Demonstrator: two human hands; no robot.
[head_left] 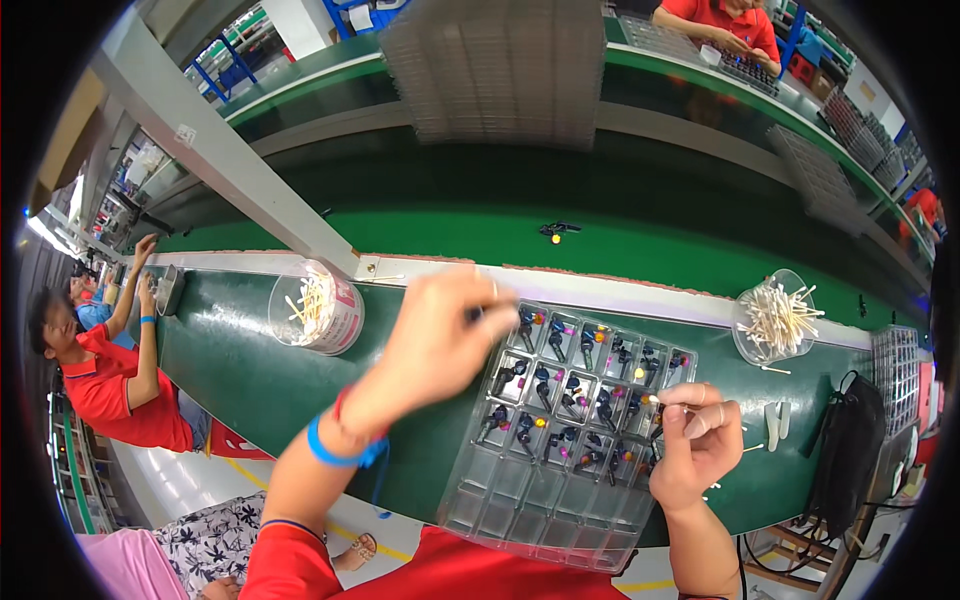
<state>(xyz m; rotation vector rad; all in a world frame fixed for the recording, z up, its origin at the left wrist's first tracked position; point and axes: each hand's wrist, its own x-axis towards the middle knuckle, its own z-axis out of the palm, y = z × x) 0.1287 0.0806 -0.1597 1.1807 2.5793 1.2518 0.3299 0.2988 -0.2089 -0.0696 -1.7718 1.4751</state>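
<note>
A clear plastic tray (520, 500) with rows of compartments lies before me, tilted on the green bench. Its far rows hold several small black earbuds (557, 338) with orange, pink or yellow spots. My left hand (445, 330), smeared by motion, is over the tray's far left corner, its fingers closed round a small dark piece (472, 314) that looks like one of the earbuds. At the tray's right edge, my right hand (700, 440) is pinching a cotton swab (656, 399), its white tip pointing left over the compartments. Pale covers wrap some right fingertips.
Tubs of cotton swabs stand at left (345, 315) and right (775, 320). Beyond a ledge, a green belt (440, 215) carries a few black parts. A grey post (230, 150) rises at left. A black bag (845, 450) lies right. Co-workers in red sit left and across.
</note>
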